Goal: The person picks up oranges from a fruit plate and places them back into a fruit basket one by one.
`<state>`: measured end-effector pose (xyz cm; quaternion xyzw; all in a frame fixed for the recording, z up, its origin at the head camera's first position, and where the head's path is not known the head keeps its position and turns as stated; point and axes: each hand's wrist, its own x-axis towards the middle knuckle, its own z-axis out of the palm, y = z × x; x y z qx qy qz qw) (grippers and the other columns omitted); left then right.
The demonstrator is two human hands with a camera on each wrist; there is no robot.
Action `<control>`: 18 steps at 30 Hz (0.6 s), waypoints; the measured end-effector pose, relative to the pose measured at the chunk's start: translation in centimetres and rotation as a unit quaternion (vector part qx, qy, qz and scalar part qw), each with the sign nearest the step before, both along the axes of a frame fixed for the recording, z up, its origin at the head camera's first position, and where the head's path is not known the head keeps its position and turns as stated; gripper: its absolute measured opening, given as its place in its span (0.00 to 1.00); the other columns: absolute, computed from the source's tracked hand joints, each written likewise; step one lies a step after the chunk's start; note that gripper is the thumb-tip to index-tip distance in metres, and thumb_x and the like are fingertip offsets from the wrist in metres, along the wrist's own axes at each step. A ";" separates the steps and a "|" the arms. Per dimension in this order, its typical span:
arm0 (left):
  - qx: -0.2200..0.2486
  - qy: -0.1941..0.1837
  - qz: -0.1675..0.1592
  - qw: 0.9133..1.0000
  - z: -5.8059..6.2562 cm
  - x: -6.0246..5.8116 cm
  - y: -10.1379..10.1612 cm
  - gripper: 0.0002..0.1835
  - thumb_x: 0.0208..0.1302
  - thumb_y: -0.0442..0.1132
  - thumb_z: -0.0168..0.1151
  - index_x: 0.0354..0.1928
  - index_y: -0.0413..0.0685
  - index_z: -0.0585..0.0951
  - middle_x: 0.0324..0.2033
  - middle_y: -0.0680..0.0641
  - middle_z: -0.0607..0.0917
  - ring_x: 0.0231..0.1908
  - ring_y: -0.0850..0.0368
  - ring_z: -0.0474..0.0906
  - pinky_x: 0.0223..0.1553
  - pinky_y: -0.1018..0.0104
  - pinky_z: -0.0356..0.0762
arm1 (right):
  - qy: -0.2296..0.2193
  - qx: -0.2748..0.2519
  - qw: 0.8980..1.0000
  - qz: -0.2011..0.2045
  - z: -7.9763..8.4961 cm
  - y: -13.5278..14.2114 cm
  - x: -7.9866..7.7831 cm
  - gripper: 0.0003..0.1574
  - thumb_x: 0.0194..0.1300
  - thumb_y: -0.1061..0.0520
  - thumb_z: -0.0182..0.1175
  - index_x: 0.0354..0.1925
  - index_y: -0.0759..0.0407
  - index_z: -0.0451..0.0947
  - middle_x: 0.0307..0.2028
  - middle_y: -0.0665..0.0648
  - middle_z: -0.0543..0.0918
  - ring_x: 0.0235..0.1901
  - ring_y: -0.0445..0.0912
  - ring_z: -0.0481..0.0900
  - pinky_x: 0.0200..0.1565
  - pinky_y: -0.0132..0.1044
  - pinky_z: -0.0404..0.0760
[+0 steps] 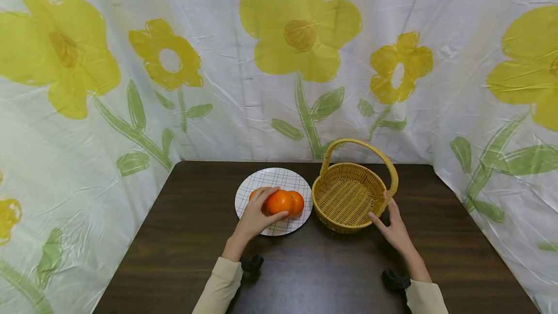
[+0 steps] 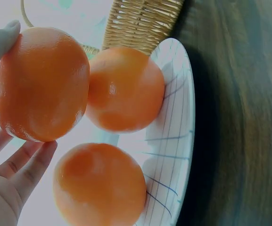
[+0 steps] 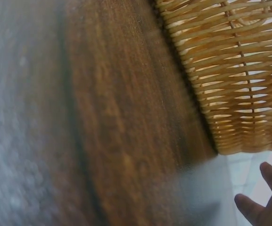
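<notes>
My left hand [image 1: 251, 220] grips an orange [image 1: 280, 203] between thumb and fingers over a round white plate [image 1: 285, 227] with a dark grid pattern. In the left wrist view the held orange [image 2: 40, 84] stands higher than two more oranges, one orange [image 2: 125, 89] beside it and another orange [image 2: 100, 186] lower down on the plate. To the right of the plate sits a woven wicker basket [image 1: 348, 196] with a tall arched handle [image 1: 365, 145]. My right hand [image 1: 395, 227] is at the basket's right side, thumb near the rim, fingers spread by the handle's foot.
The dark wooden table [image 1: 187, 236] carries the plate and basket near its far edge. A white curtain [image 1: 226, 110] with yellow flowers hangs behind and along both sides. Black bands [image 1: 395, 281] sit on both wrists, below pale sleeves.
</notes>
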<state>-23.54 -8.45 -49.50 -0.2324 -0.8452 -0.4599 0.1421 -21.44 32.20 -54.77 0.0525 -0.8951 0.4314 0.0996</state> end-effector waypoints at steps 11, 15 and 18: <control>-0.007 0.001 -0.012 1.000 0.6 -0.6 1.3 0.34 0.47 0.58 0.69 0.59 0.64 0.72 0.53 0.55 0.72 0.54 0.55 0.70 0.48 0.55 0.76 | -0.001 -0.008 1.000 0.001 -0.1 0.0 0.1 0.50 0.65 0.49 0.56 0.73 0.50 0.37 0.72 0.62 0.39 0.68 0.68 0.42 0.54 0.73 0.50; -0.014 -0.007 -0.018 1.000 1.2 -0.8 1.8 0.35 0.48 0.60 0.68 0.60 0.65 0.72 0.54 0.55 0.72 0.52 0.56 0.71 0.45 0.59 0.78 | 0.001 -0.013 1.000 0.003 0.0 0.0 0.1 0.50 0.65 0.50 0.56 0.73 0.50 0.37 0.72 0.62 0.39 0.68 0.68 0.42 0.54 0.73 0.50; -0.016 -0.009 -0.023 1.000 1.5 -1.0 2.2 0.35 0.48 0.60 0.67 0.60 0.65 0.71 0.54 0.54 0.72 0.50 0.56 0.73 0.44 0.59 0.79 | 0.002 -0.015 1.000 0.004 0.0 -0.1 0.1 0.50 0.65 0.50 0.56 0.73 0.51 0.38 0.72 0.62 0.39 0.68 0.68 0.41 0.54 0.73 0.50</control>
